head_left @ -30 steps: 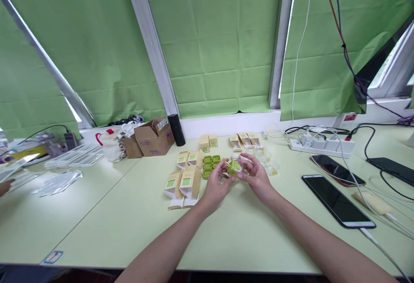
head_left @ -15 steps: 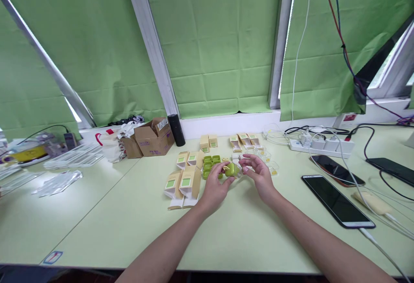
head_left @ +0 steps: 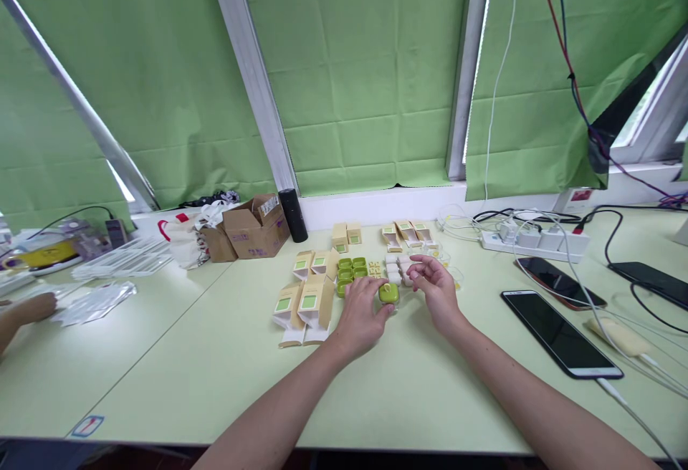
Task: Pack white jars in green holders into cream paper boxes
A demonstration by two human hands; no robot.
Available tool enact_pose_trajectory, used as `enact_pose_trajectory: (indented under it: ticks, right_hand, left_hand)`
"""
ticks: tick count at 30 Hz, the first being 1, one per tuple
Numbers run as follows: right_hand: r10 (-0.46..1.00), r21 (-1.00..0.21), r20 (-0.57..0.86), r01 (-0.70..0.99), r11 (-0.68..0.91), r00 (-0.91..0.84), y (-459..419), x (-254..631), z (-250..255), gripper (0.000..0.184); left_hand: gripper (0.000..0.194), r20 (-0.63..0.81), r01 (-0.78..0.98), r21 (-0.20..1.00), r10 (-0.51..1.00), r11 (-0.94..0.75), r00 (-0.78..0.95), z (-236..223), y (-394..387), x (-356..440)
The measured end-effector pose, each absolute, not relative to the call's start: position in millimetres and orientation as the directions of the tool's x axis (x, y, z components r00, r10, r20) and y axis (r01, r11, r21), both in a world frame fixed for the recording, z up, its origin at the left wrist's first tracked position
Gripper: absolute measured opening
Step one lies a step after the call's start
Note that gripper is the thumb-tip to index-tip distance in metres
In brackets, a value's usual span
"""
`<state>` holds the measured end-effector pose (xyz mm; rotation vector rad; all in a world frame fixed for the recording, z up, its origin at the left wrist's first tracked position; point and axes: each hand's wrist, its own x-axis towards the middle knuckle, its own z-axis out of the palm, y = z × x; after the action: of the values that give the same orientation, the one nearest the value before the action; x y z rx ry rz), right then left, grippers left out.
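Observation:
My left hand [head_left: 361, 311] rests low on the table, its fingertips closed around a small green case [head_left: 388, 292] that now sits on the tabletop. My right hand [head_left: 436, 282] hovers just right of it, fingers loosely curled over small white pieces [head_left: 396, 269] and clear lids; whether it holds one is hidden. A cluster of green cases [head_left: 350, 269] lies just behind my left hand. Tan cartons with green labels [head_left: 304, 304] lie to the left.
Two phones [head_left: 562, 330] and a power strip [head_left: 534, 239] with cables lie at the right. Cardboard boxes [head_left: 256, 228] and a black cylinder [head_left: 293, 215] stand at the back left. Another person's hand [head_left: 33, 307] reaches over clear bags at the far left.
The green case went from held up between both hands down onto the table under my left hand. My right hand let go and shifted right. Another person's hand reappeared at the left.

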<state>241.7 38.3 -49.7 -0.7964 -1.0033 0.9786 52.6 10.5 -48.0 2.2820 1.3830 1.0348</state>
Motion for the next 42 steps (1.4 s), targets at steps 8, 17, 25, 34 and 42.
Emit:
enact_pose_trajectory:
  ticks: [8,17,25,34,42]
  right_hand:
    - [0.931,-0.895,0.308,-0.273,0.353,0.194,38.9,242.5,-49.8,0.036]
    - [0.934,-0.9,0.308,-0.261,0.348,0.181,37.1,241.8,-48.3,0.035]
    - [0.934,-0.899,0.312,-0.263,0.35,0.176,38.6,241.6,-49.9,0.037]
    - [0.936,-0.898,0.308,-0.272,0.345,0.171,37.8,241.3,-49.5,0.036]
    - [0.931,-0.896,0.311,-0.267,0.354,0.19,38.2,241.4,-49.2,0.035]
  left_hand:
    - [0.041,0.434,0.697,0.508,0.849,-0.507,0.301,-49.2,10.7,53.4]
    - [0.038,0.382,0.743,0.47,0.869,-0.477,0.316,-49.5,10.2,55.1]
    - [0.039,0.394,0.749,0.45,0.861,-0.485,0.321,-53.9,10.6,54.7]
    - [0.04,0.369,0.756,0.464,0.876,-0.462,0.309,-50.8,7.5,56.5]
    - [0.04,0.467,0.693,0.537,0.854,-0.481,0.231,-37.9,12.6,51.0]
